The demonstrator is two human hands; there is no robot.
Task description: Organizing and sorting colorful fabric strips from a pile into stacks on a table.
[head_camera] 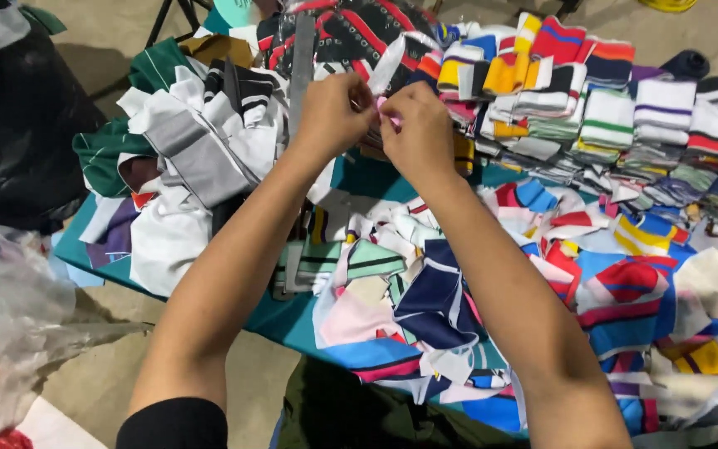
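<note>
My left hand (331, 112) and my right hand (417, 129) are raised together over a table heaped with fabric pieces. Both pinch a small pale strip of cloth (386, 65) that sticks up between the fingertips, with a bit of pink showing at the thumbs. Below my forearms lies a loose pile of cut fabric scraps (425, 308) in navy, pink, teal and white. The table's teal cover (280, 320) shows at the near edge.
Neat stacks of striped knit collars (625, 125) fill the far right. White, grey and green garment panels (193, 150) lie at the left. A black bag (18, 125) and a clear plastic bag (10, 333) sit on the floor at left.
</note>
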